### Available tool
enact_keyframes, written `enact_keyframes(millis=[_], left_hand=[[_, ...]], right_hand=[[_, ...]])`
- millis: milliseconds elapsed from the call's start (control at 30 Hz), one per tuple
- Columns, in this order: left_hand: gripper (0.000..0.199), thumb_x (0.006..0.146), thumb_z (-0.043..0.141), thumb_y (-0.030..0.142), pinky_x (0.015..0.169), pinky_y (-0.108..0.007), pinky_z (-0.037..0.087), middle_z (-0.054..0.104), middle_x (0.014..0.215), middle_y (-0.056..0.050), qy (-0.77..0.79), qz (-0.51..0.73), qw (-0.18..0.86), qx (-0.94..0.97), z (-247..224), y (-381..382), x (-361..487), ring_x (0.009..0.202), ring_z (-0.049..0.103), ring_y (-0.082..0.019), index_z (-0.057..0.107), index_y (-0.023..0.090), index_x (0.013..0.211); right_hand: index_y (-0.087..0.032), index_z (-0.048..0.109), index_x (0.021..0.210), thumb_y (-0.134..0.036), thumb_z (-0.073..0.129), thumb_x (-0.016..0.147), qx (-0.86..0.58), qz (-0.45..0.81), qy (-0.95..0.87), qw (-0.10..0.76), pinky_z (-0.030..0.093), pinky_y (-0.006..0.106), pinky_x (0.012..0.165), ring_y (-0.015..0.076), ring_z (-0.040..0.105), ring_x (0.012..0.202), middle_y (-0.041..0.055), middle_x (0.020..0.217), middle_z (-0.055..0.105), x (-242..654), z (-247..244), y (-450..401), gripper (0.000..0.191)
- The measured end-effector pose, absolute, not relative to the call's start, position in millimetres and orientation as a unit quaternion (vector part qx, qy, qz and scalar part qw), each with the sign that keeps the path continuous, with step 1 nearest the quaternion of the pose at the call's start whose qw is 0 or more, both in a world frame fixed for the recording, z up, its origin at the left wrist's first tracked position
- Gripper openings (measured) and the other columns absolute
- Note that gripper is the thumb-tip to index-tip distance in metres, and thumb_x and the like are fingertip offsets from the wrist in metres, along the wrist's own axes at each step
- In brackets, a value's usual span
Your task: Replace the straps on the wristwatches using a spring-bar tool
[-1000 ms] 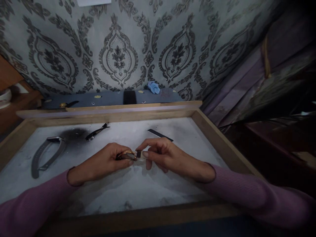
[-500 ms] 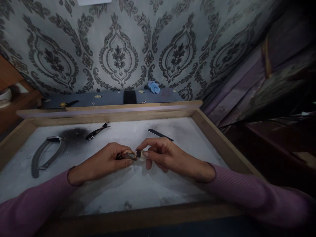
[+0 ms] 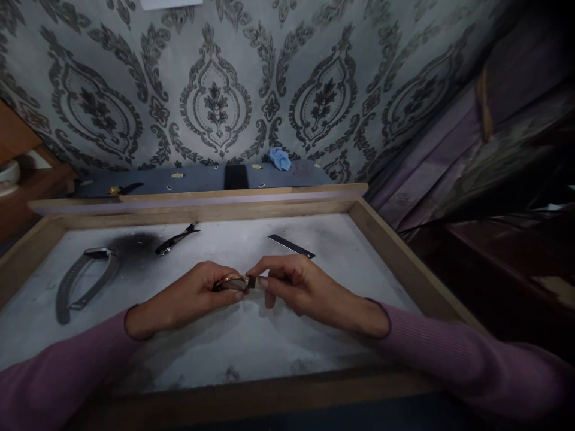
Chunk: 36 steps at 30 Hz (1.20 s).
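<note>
Near the middle of the white-bottomed tray, my left hand (image 3: 188,294) is closed around a wristwatch with a gold-coloured rim (image 3: 232,282), gripping it between thumb and fingers. My right hand (image 3: 308,288) pinches a short dark strap-like piece (image 3: 252,281) at the right side of the watch with thumb and forefinger. Whether this piece is joined to the watch, I cannot tell. Behind my right hand lies a flat dark blade-like strip (image 3: 291,245). Beyond my left hand rests a small black-handled tool (image 3: 176,240). A smartwatch with a grey band (image 3: 81,281) stands on its side at the left.
A wooden rim (image 3: 206,214) surrounds the tray. Black smudges (image 3: 137,240) mark its white floor. On the blue patterned surface behind it are a blue crumpled cloth (image 3: 280,158), a black rectangle (image 3: 236,176) and a dark strap-like item (image 3: 130,188). Patterned wallpaper rises behind.
My right hand has shifted slightly down and left, so more of the blade-like strip's right end shows. A pale bit beside the dark piece is less visible. My left hand stays almost still.
</note>
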<state>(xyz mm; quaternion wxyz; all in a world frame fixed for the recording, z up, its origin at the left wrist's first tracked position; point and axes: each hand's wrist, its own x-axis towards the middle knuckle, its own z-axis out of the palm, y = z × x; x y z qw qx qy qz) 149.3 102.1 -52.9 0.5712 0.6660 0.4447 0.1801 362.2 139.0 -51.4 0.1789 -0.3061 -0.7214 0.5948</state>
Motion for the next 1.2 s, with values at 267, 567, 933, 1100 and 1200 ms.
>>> enact_keyframes(millis=[267, 567, 933, 1100, 1200], left_hand=[[0.025, 0.088, 0.051, 0.033, 0.052, -0.024, 0.023, 0.03, 0.058, 0.008, 0.453, 0.196, 0.593, 0.636, -56.2, 102.8, 153.1, 0.053, 0.026, -0.009, 0.05, 0.017, 0.068], [0.024, 0.084, 0.052, 0.037, 0.04, -0.02, 0.027, 0.048, 0.049, 0.007, 0.474, 0.202, 0.636, 0.574, -48.3, 101.8, 159.5, 0.039, 0.035, -0.006, 0.057, 0.016, 0.071], [0.027, 0.086, 0.052, 0.044, 0.034, -0.016, 0.023, 0.059, 0.056, 0.005, 0.463, 0.252, 0.682, 0.507, -68.2, 95.9, 162.0, 0.037, 0.048, -0.005, 0.05, 0.018, 0.084], [0.027, 0.089, 0.05, 0.044, 0.034, -0.015, 0.025, 0.061, 0.06, 0.004, 0.448, 0.264, 0.696, 0.495, -69.7, 93.5, 164.3, 0.041, 0.053, -0.006, 0.047, 0.018, 0.086], [0.027, 0.089, 0.052, 0.044, 0.035, -0.015, 0.025, 0.061, 0.062, 0.003, 0.446, 0.274, 0.694, 0.494, -68.8, 93.0, 166.0, 0.043, 0.055, -0.006, 0.047, 0.017, 0.085]], right_hand=[[-0.013, 0.066, 0.102, -0.021, 0.05, 0.091, -0.284, 0.569, -0.746, 0.198, 0.025, 0.017, 0.04, 0.0049, 0.034, 0.042, -0.0014, 0.059, 0.06, 362.5, -58.2, 140.4, 0.022], [-0.014, 0.059, 0.092, -0.026, 0.05, 0.091, -0.307, 0.525, -0.77, 0.192, 0.033, 0.019, 0.047, 0.0082, 0.046, 0.051, 0.0005, 0.062, 0.062, 363.4, -56.4, 142.2, 0.015], [-0.013, 0.06, 0.081, -0.023, 0.052, 0.087, -0.308, 0.561, -0.738, 0.215, 0.035, 0.02, 0.05, 0.0086, 0.047, 0.052, -0.0014, 0.059, 0.056, 361.2, -63.9, 141.2, 0.015], [-0.013, 0.061, 0.079, -0.022, 0.051, 0.088, -0.302, 0.554, -0.745, 0.214, 0.034, 0.02, 0.049, 0.0078, 0.045, 0.053, -0.0011, 0.059, 0.056, 361.6, -64.0, 142.1, 0.016], [-0.013, 0.061, 0.079, -0.021, 0.051, 0.088, -0.308, 0.554, -0.745, 0.207, 0.033, 0.02, 0.049, 0.0076, 0.045, 0.051, -0.0017, 0.057, 0.055, 361.1, -63.5, 142.1, 0.016]])
